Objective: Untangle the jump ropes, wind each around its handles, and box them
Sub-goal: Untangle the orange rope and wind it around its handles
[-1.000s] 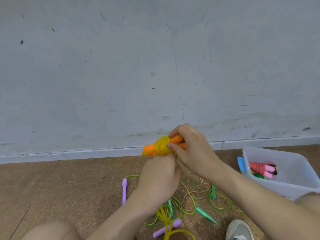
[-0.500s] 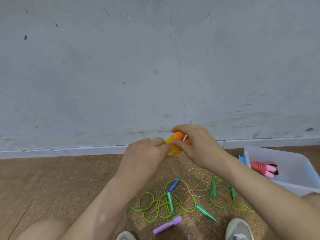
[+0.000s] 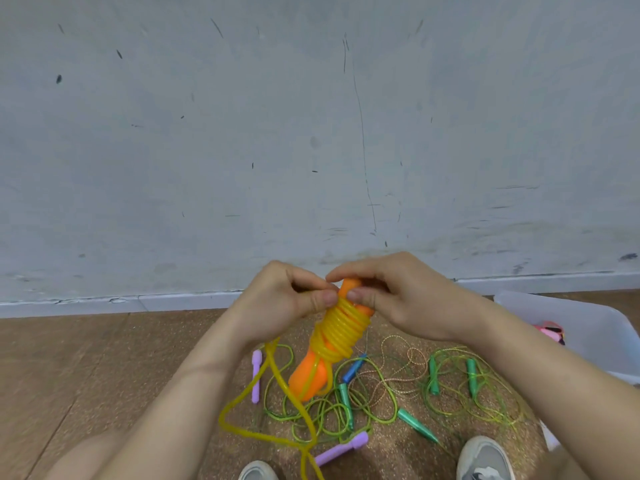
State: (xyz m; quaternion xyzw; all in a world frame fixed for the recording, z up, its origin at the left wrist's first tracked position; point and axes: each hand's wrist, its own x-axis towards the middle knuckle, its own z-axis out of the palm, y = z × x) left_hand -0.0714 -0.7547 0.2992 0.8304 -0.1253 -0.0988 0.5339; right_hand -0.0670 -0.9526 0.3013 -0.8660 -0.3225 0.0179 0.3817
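Two orange plastic handles (image 3: 308,379) sit side by side as one bundle, held in the air above the brown speckled floor (image 3: 69,375). Their long axis runs on a slant: the narrow ends point up and away toward the grey wall (image 3: 311,133), and the thick butt ends point down and left, back toward the person. A translucent yellow rope (image 3: 343,327) is coiled in close turns round the upper half of the bundle. Its loose tail drops beside the left wrist, loops low and leaves at the bottom edge.

The left hand (image 3: 284,303) pinches the rope between thumb and curled fingers at the top of the coil. The right hand (image 3: 408,299) pinches the narrow handle ends between thumb and forefinger.

Below lies a tangle of thin green ropes (image 3: 450,403) with green, blue and lilac handles among them (which handle belongs to which cord is unclear). A clear plastic box (image 3: 588,327) stands at the right with a pink bundle (image 3: 549,330) inside.
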